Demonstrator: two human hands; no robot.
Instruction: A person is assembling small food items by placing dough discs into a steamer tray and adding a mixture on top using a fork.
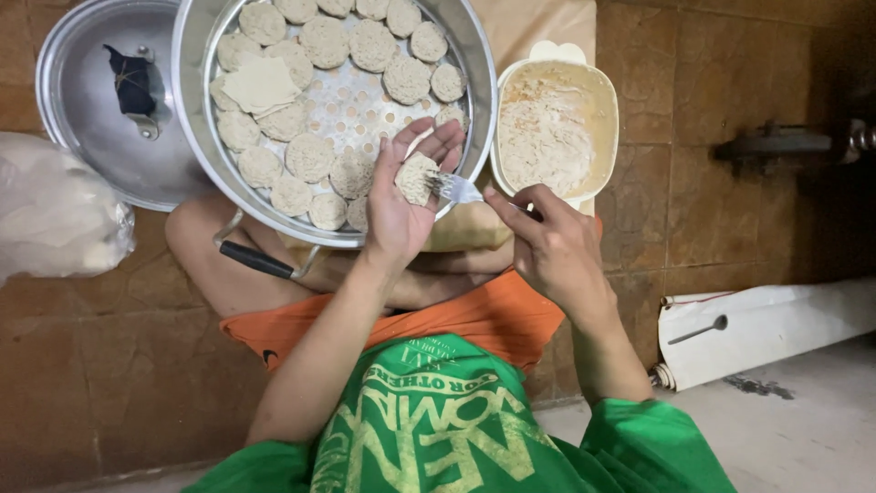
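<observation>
My left hand [401, 205] cups a round filled dumpling [415, 178] in its palm, over the near rim of a metal steamer tray [187, 73]. My right hand [552, 246] grips a metal fork [453, 188] whose tines touch the dumpling's filling. The perforated tray holds several round filled dumplings [324, 41] set around its edge, plus a stack of flat square wrappers [260, 84]. Just right of the tray stands a cream plastic tub [607, 110] with pale minced filling [546, 132].
A metal lid [87, 119] with a dark knob lies upside down at the far left. A clear plastic bag [55, 215] sits below it. A black handle [255, 260] sticks out under the tray. White paper with a spoon [701, 330] lies at the right on the brown tiled floor.
</observation>
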